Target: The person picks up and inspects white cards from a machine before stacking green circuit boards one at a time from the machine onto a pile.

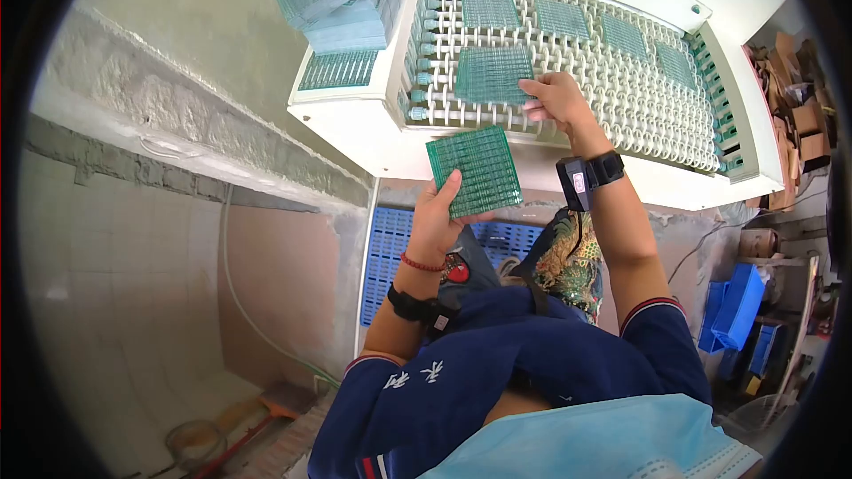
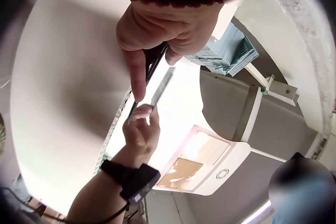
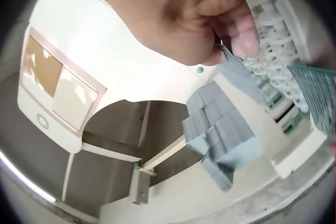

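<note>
My left hand (image 1: 433, 223) grips a green circuit board panel (image 1: 477, 168) by its lower left side, thumb on top, in front of the white roller machine. Another green panel (image 1: 491, 73) is pinched at its right corner by my right hand (image 1: 561, 102), over the near rollers of the conveyor. In the right wrist view this pinched panel (image 3: 239, 71) shows almost edge-on between thumb and fingers. Farther back on the white wheeled rollers (image 1: 586, 93) lie several like panels, one of them a panel (image 1: 490, 11) at the back left.
Stacks of panels (image 1: 351, 13) stand on the machine's left end, beside a slotted rack (image 1: 337, 71). The machine's white front edge (image 1: 532, 155) runs before me. Blue bins (image 1: 737, 306) and cardboard (image 1: 803, 124) are at the right. A rough concrete wall (image 1: 177, 115) lies left.
</note>
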Demonstrator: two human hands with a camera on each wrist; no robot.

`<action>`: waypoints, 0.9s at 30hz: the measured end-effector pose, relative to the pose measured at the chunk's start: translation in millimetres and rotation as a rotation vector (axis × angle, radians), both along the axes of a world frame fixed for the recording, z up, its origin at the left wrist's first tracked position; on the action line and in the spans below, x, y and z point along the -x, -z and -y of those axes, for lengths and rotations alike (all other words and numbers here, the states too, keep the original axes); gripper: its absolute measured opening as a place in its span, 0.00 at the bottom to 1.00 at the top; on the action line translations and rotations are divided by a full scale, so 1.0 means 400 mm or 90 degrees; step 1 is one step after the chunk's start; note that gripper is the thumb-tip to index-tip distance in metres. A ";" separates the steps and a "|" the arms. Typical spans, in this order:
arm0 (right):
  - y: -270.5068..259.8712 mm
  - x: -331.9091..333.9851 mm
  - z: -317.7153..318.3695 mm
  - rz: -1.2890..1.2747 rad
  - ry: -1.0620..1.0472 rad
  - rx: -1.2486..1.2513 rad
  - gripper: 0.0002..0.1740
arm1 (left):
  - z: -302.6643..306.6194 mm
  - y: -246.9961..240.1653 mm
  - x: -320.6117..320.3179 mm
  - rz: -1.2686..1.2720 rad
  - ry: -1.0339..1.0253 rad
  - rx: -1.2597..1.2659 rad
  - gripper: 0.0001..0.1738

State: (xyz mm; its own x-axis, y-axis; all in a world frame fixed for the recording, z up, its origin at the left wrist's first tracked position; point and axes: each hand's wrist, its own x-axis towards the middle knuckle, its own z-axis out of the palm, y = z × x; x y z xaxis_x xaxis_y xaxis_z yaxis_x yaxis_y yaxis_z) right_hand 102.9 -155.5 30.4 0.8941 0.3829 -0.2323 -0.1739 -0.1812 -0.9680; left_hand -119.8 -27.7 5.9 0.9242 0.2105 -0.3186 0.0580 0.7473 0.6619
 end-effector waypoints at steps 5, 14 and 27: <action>-0.054 -0.022 0.068 0.019 0.015 -0.008 0.17 | -0.009 0.013 0.023 -0.003 0.001 0.004 0.17; -0.015 -0.107 0.351 0.139 0.186 0.145 0.16 | 0.004 0.031 -0.007 -0.003 0.045 0.013 0.17; -0.024 0.003 0.444 0.364 0.155 0.239 0.17 | 0.050 -0.018 -0.050 0.105 0.148 0.001 0.19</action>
State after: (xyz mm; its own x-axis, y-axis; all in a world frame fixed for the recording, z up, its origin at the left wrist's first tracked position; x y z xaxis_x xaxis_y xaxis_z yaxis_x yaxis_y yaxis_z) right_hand 101.5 -333.1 40.0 0.9647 0.1435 0.2206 0.2632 -0.5404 -0.7992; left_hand -99.9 -47.8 13.3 0.9870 -0.0134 -0.1603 0.1196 0.7277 0.6754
